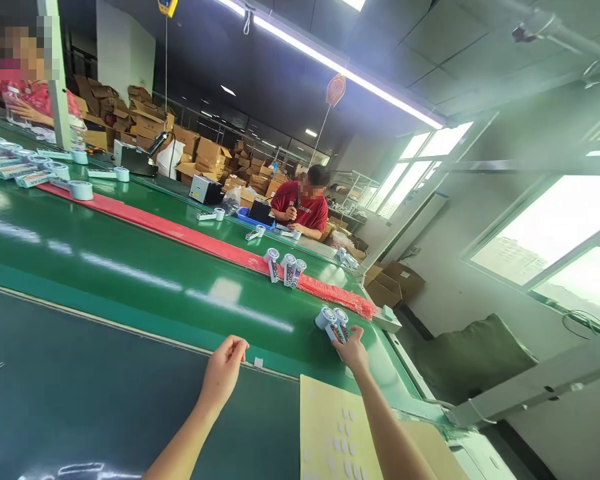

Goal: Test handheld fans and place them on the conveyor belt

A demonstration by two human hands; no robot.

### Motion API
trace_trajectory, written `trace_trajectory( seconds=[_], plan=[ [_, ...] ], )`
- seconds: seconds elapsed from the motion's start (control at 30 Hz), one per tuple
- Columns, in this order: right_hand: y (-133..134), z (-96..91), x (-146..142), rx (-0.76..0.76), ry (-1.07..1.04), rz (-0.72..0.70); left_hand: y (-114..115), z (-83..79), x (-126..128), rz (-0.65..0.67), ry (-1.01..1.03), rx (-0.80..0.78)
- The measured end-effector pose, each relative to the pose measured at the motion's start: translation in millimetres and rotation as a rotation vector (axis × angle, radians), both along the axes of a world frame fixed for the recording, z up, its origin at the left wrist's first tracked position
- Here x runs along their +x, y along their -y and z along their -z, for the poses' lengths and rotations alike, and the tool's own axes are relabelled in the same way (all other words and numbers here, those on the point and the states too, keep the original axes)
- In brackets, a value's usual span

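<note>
A yellowish sheet (330, 427) dotted with small pale stickers lies nearest the camera, on the dark mat, under the right forearm. The right hand (354, 349) reaches past it onto the green conveyor belt (130, 267), its fingertips touching a small cluster of white round-headed devices (333, 322); whether the fingers have closed on one cannot be told. The left hand (225, 368) rests well apart to the left, at the edge of the belt, fingers loosely curled and holding nothing. Farther along the belt, a second group of devices (284, 265) sits beside a red strip (205, 243) running its length, and more lie scattered toward the far left. Across the belt a person in a red shirt (300, 208) sits working, cardboard boxes (205, 152) stacked behind
</note>
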State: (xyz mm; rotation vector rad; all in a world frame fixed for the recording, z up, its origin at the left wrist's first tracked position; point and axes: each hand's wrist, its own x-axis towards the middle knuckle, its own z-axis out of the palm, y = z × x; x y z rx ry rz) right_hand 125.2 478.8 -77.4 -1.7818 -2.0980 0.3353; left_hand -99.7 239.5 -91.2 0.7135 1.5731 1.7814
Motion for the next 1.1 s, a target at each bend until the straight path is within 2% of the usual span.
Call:
trace_trajectory(
  seconds=[0.07, 0.13, 0.23, 0.33, 0.4, 0.43, 0.47, 0.53, 0.63, 0.73, 0.8, 0.87, 1.0, 1.1],
  plan=[
    [19, -11.9, -2, -0.003, -0.076, 0.005, -2, -3.3, 11, 0.084, -0.01, 0.003],
    [50, -21.6, -2, 0.012, -0.178, -0.038, -3, -8.8, 23, 0.192, -0.004, -0.006],
    [118, -26.0, -3, 0.033, -0.348, -0.139, 8, -18.9, 48, 0.367, 0.041, -0.032],
    [197, -15.8, -3, 0.007, -0.494, -0.215, 38, -22.1, 80, 0.467, 0.125, -0.038],
    [246, -4.3, 0, -0.03, -0.563, -0.23, 68, -15.4, 104, 0.49, 0.241, 0.002],
    [266, 1.1, 2, -0.053, -0.61, -0.239, 83, -9.8, 116, 0.485, 0.39, 0.083],
    [284, 5.2, 5, -0.08, -0.623, -0.246, 98, -3.8, 128, 0.436, 0.522, 0.131],
    [308, 7.1, 11, -0.155, -0.623, -0.293, 125, 5.8, 147, 0.302, 0.741, 0.122],
    [318, -5.8, 23, -0.373, -0.6, -0.463, 154, 4.3, 164, 0.133, 0.875, 0.011],
    [305, -21.9, 31, -0.652, -0.632, -0.637, 169, -11.0, 167, 0.073, 0.888, -0.053],
    [295, -24.2, 33, -0.744, -0.629, -0.655, 175, -19.3, 166, 0.048, 0.887, -0.072],
    [289, -18.5, 32, -0.707, -0.565, -0.628, 180, -22.6, 165, 0.032, 0.864, -0.113],
    [295, -2.7, 22, -0.438, -0.367, -0.601, 185, -24.6, 164, -0.006, 0.794, -0.208],
    [306, -7.2, 16, -0.214, -0.332, -0.594, 190, -30.6, 163, -0.058, 0.809, -0.181]
  ],
)
